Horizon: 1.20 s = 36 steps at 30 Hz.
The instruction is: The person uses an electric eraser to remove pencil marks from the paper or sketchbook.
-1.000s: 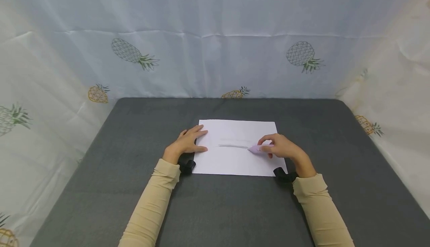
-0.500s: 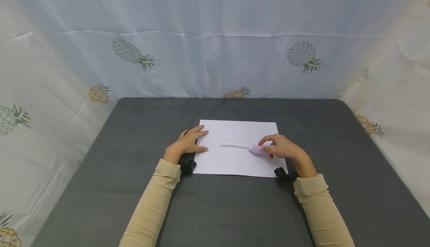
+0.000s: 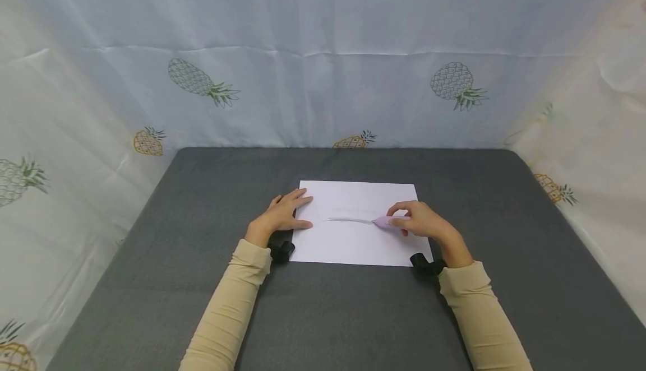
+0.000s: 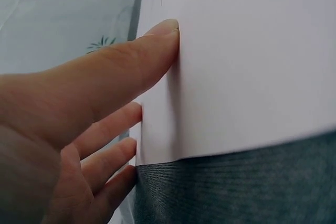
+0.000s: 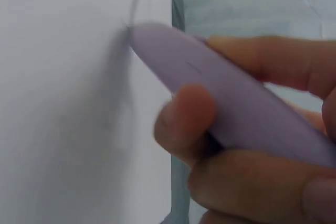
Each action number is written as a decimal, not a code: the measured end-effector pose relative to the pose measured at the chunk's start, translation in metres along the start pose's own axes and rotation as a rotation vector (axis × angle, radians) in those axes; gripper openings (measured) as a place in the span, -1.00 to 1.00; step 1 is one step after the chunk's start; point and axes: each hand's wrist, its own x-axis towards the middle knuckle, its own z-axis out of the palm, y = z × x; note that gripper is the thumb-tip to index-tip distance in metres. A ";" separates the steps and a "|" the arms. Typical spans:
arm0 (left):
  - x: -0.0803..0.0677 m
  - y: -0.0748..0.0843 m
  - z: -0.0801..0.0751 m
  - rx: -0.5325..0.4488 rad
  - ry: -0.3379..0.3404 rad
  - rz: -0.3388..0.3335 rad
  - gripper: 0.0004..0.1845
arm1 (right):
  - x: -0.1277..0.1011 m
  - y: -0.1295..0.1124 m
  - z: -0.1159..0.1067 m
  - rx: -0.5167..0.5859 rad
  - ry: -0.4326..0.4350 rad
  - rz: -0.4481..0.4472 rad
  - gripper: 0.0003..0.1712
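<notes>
Seen from the head camera, a person in tan sleeves leans both forearms over a grey table (image 3: 151, 281). The left hand (image 3: 280, 215) lies flat, fingers straight, pressing the left edge of a white sheet of paper (image 3: 353, 242). The right hand (image 3: 421, 221) pinches a lilac pen (image 3: 386, 222), its tip on the sheet at the right end of a faint grey line (image 3: 350, 219). Compared with a second ago, the right hand and pen have edged slightly leftward along that line; the left hand has not moved.

From the left wrist camera, the thumb (image 4: 126, 66) of the left hand (image 4: 63, 129) rests on the sheet of paper (image 4: 252, 56), while the other fingers (image 4: 113, 127) spread straight along its edge, where the grey table (image 4: 236, 187) begins.

From the right wrist camera, the right hand (image 5: 247, 145) grips the lilac pen (image 5: 220, 103) between thumb and fingers, the tip touching the sheet of paper (image 5: 68, 108); the picture is blurred.
</notes>
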 end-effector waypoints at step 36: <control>0.001 0.000 0.000 -0.006 -0.002 -0.004 -0.21 | 0.002 -0.003 0.002 -0.009 -0.021 0.004 -0.70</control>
